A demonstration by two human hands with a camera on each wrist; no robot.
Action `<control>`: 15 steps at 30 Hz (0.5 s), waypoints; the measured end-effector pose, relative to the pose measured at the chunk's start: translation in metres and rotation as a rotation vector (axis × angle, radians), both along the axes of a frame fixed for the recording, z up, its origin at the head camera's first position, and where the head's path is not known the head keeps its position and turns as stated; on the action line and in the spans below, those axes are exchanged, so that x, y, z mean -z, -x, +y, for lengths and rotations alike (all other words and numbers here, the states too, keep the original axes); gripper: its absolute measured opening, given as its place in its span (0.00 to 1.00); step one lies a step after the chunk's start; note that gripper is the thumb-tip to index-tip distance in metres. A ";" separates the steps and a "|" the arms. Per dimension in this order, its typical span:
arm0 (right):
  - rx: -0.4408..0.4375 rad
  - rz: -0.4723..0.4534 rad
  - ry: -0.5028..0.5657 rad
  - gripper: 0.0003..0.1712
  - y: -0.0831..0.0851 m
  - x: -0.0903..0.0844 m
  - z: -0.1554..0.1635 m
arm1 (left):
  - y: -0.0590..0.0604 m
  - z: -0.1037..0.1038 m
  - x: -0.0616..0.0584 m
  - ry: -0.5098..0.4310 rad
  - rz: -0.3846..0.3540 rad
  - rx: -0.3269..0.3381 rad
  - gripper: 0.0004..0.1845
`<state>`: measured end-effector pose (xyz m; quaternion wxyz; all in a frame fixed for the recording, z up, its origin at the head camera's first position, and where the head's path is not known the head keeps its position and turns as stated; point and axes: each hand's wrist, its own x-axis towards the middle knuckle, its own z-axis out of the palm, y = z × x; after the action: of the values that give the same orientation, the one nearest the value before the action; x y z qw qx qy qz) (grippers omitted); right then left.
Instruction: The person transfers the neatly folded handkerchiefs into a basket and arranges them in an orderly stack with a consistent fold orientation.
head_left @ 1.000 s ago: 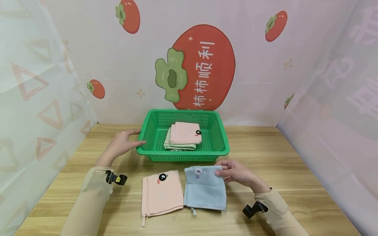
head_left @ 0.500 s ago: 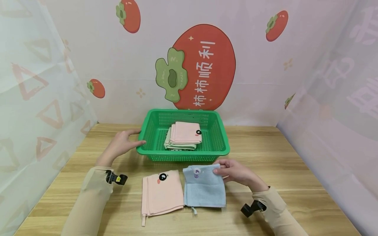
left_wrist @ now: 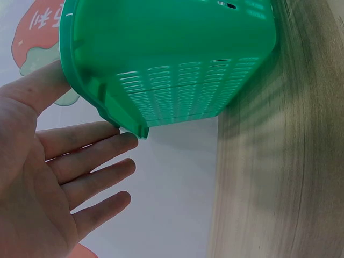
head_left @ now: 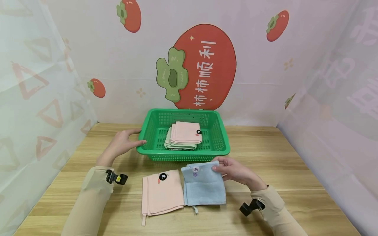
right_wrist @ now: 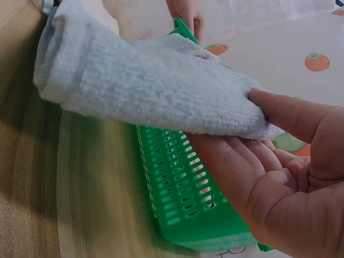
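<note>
Over the last second my right hand (head_left: 233,170) has raised the far edge of the blue towel (head_left: 203,186) off the table (head_left: 295,170) and drawn it slightly toward the green basket (head_left: 224,147); my left hand (head_left: 122,144) has not shifted. The right hand pinches the towel's far right corner, thumb on top and fingers (right_wrist: 236,166) beneath, as the right wrist view shows plainly. The near part of the towel lies flat on the table, just beside and touching the pink towel (head_left: 160,191) on its left; the lifted far edge stands just in front of the basket's near wall. The blue towel is a folded rectangle whose long axis runs from me toward the basket, with a small purple mark at the far edge and a hanging loop at the near edge. It lies to the left of my right hand, which is much the nearer hand to it. The basket is straight beyond the grip and holds a stack of folded towels (head_left: 184,136), a pink one on top. My left hand rests spread against the basket's left rim, fingers straight, gripping nothing.
</note>
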<state>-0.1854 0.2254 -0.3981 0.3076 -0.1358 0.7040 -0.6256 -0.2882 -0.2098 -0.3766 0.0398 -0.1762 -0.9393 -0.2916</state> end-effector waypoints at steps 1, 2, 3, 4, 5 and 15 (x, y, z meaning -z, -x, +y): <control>0.003 -0.002 0.003 0.16 0.000 -0.001 -0.001 | 0.000 0.000 0.000 0.000 0.001 0.000 0.39; 0.006 -0.002 0.004 0.15 0.000 -0.002 -0.001 | 0.000 0.000 0.000 0.000 0.001 0.001 0.38; 0.009 -0.003 0.006 0.15 0.000 -0.003 -0.002 | 0.000 0.000 0.000 0.001 0.001 0.002 0.38; 0.010 -0.004 0.008 0.15 0.000 -0.003 -0.002 | 0.000 0.000 0.000 0.001 0.001 0.002 0.38; 0.011 -0.006 0.010 0.15 0.000 -0.004 -0.002 | 0.000 0.000 0.000 0.001 0.001 0.003 0.38; -0.004 0.005 0.043 0.14 0.003 -0.013 -0.004 | 0.000 0.001 -0.001 -0.003 0.007 0.009 0.38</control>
<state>-0.1882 0.2215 -0.3854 0.3044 -0.1453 0.6909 -0.6394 -0.2877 -0.2089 -0.3756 0.0419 -0.1815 -0.9379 -0.2925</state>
